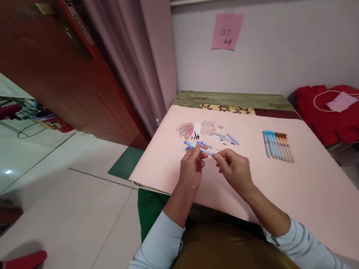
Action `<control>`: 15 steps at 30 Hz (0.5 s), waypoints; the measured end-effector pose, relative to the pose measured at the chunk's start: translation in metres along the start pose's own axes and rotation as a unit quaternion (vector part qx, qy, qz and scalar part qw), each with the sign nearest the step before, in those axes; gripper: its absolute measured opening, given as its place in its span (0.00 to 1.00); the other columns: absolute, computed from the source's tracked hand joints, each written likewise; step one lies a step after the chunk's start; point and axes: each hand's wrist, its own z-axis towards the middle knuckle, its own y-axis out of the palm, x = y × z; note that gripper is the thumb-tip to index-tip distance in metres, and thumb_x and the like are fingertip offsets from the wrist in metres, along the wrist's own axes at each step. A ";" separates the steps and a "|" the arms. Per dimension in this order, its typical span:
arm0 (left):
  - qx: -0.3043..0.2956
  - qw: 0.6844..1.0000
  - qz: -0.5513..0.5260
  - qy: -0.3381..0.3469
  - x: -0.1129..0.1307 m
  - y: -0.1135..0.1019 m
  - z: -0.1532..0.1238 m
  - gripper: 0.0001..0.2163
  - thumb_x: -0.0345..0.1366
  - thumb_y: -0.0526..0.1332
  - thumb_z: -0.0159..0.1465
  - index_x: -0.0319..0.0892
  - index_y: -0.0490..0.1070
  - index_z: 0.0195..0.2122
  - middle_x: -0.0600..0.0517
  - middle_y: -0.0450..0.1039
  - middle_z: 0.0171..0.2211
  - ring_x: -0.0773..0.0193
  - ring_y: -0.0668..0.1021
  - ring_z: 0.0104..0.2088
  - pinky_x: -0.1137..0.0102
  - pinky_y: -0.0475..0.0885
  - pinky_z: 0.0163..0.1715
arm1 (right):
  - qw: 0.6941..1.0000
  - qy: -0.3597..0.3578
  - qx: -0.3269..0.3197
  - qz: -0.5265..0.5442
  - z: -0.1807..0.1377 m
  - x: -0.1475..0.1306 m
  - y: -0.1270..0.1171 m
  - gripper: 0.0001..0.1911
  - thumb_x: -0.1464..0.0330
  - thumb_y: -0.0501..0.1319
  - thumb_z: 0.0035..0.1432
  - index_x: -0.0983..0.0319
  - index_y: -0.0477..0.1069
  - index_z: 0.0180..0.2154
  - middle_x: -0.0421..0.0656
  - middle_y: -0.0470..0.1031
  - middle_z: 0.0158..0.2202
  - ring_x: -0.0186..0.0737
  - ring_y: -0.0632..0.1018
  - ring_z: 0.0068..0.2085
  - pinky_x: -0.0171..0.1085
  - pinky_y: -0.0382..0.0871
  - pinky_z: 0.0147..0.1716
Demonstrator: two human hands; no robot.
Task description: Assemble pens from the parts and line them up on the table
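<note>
blue pen (204, 150) held level just above the pink table (314, 189); l hand (191, 167) pinches its barrel, r hand (234, 169) pinches the tip end, prob to steady both ends; loose pen parts (206, 132) just beyond, within reach; row of whole pens (277, 145) kept well apart at right.

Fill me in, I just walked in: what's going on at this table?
A seated person holds a blue pen over the pink table: the left hand grips its barrel, the right hand pinches the other end. Loose pen parts lie just beyond, and a row of blue and brown pens lies to the right.
</note>
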 end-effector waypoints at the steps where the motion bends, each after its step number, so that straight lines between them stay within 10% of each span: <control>1: 0.007 1.000 0.008 0.008 -0.002 -0.002 0.001 0.10 0.36 0.70 0.56 0.36 0.76 0.35 0.46 0.79 0.38 0.74 0.76 0.26 0.81 0.61 0.18 | 1.000 0.002 -0.012 -0.011 0.000 0.001 0.001 0.18 0.54 0.57 0.64 0.60 0.73 0.31 0.38 0.75 0.21 0.33 0.74 0.20 0.32 0.65 0.24; 10: 0.026 0.998 0.047 0.025 -0.018 -0.015 0.004 0.12 0.39 0.72 0.52 0.35 0.76 0.30 0.47 0.77 0.31 0.76 0.71 0.23 0.80 0.57 0.17 | 0.964 -0.141 0.039 -0.221 -0.013 0.016 0.018 0.15 0.56 0.57 0.66 0.59 0.78 0.40 0.43 0.82 0.33 0.37 0.80 0.30 0.33 0.63 0.27; 15: -0.005 0.995 0.091 0.036 -0.017 -0.018 0.001 0.13 0.42 0.70 0.54 0.34 0.77 0.31 0.48 0.76 0.28 0.77 0.68 0.20 0.79 0.51 0.15 | 0.985 -0.081 -0.009 -0.149 -0.017 0.014 0.014 0.17 0.55 0.57 0.65 0.58 0.78 0.38 0.43 0.81 0.29 0.38 0.80 0.27 0.33 0.65 0.27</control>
